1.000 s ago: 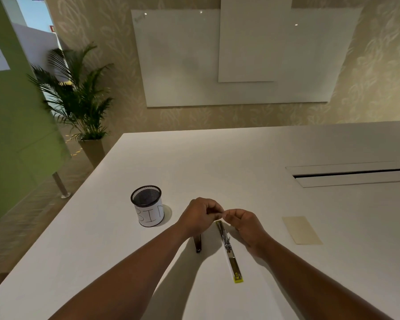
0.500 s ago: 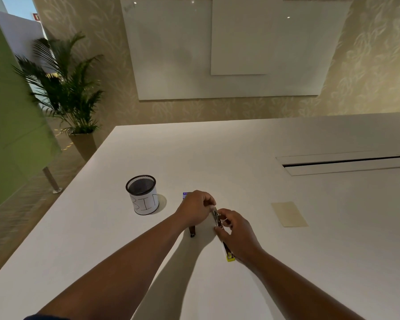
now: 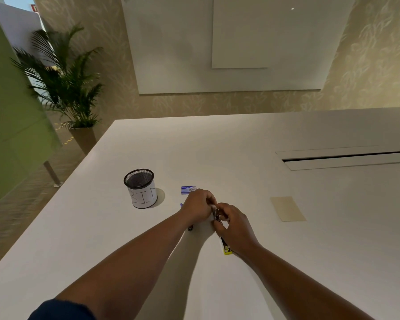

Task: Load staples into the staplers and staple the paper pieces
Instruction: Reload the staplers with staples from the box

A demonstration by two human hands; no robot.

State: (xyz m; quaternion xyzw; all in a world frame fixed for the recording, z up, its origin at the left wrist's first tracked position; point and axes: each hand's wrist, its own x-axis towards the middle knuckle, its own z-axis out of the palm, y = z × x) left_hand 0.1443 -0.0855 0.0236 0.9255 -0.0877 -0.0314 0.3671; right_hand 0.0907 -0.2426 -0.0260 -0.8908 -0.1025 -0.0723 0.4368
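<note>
Here my right hand (image 3: pixel 234 225) curls round the stapler (image 3: pixel 224 244), whose long axis runs from my fingertips back toward my wrist. My left hand (image 3: pixel 198 207) pinches at its far metal end, touching my right; what it pinches, I cannot tell. The staple box (image 3: pixel 188 190) lies just beyond my left knuckles, the bin (image 3: pixel 141 188) further left, the paper (image 3: pixel 287 209) well right, nothing between.

A black mesh cup with a white paper label (image 3: pixel 141 188) and a small blue staple box (image 3: pixel 188 190) are standing left of and beyond the hands. A tan paper rectangle (image 3: pixel 287 208) is lying flat to the right, leaving bare white table (image 3: pixel 240 153) stretching beyond.
</note>
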